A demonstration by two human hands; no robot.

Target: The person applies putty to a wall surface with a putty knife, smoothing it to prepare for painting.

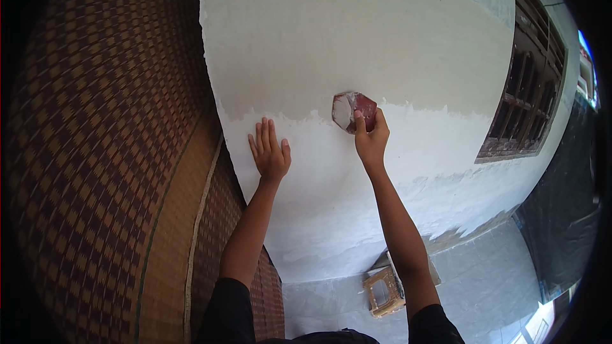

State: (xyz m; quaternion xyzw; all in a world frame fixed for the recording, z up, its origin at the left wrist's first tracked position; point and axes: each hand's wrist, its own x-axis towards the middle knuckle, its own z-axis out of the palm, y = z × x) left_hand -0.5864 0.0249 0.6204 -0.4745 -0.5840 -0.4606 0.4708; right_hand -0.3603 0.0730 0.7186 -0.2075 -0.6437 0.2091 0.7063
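Note:
My right hand [372,137] grips a dark red, flat, many-sided plate [364,103] by its lower right edge, thumb on the side facing me. White paste is smeared over the plate's left half. It is held at the wall [299,38]; whether it touches the surface I cannot tell. Palm toward the wall, my left hand [270,153] has its fingers stretched upward and lies on the white part, nothing in it. A ragged line crosses the wall near both hands, with a greyer, beige coat above and whiter surface below.
A brown and tan woven mat [115,102] hangs along the left, beside the wall's edge. To the right is a dark wooden window with bars [524,99]. An open cardboard box [384,306] stands on the grey floor [484,280]. Black sheeting [564,210] hangs at far right.

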